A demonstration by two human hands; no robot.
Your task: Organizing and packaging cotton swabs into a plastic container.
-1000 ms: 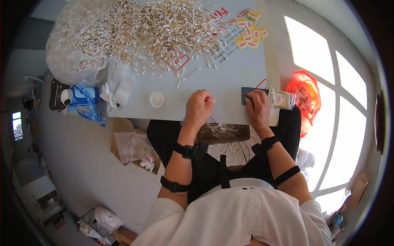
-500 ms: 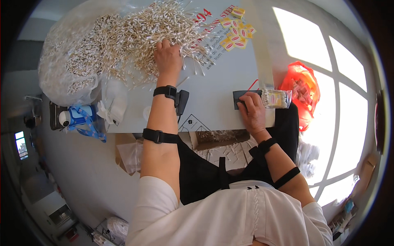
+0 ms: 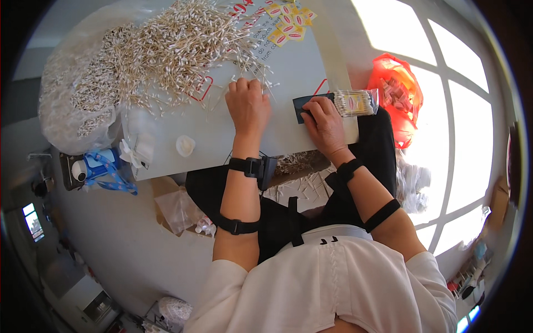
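A large heap of cotton swabs [image 3: 183,47] covers the far left of the grey table. My left hand [image 3: 247,106] is over the table just in front of the heap, its fingers curled closed and the palm side hidden; what it holds, if anything, I cannot make out. A few stray swabs lie beside its fingertips. At the right, my right hand [image 3: 326,125] is closed on a dark flat sheet [image 3: 300,107] near the table's edge. Touching the sheet's right end is a clear bag [image 3: 373,100] packed with swabs [image 3: 347,102] and a yellow card.
Yellow cards [image 3: 288,25] lie at the far right of the table. A big clear plastic bag [image 3: 58,100] of swabs stands left, above a blue bottle [image 3: 102,161]. Beyond the right edge hangs a red bag [image 3: 413,83]. A round white piece [image 3: 185,145] lies near the front edge.
My left hand has drawn back from the swab heap toward me and to the right. My right hand stays at the dark sheet. The whole view has shifted a little.
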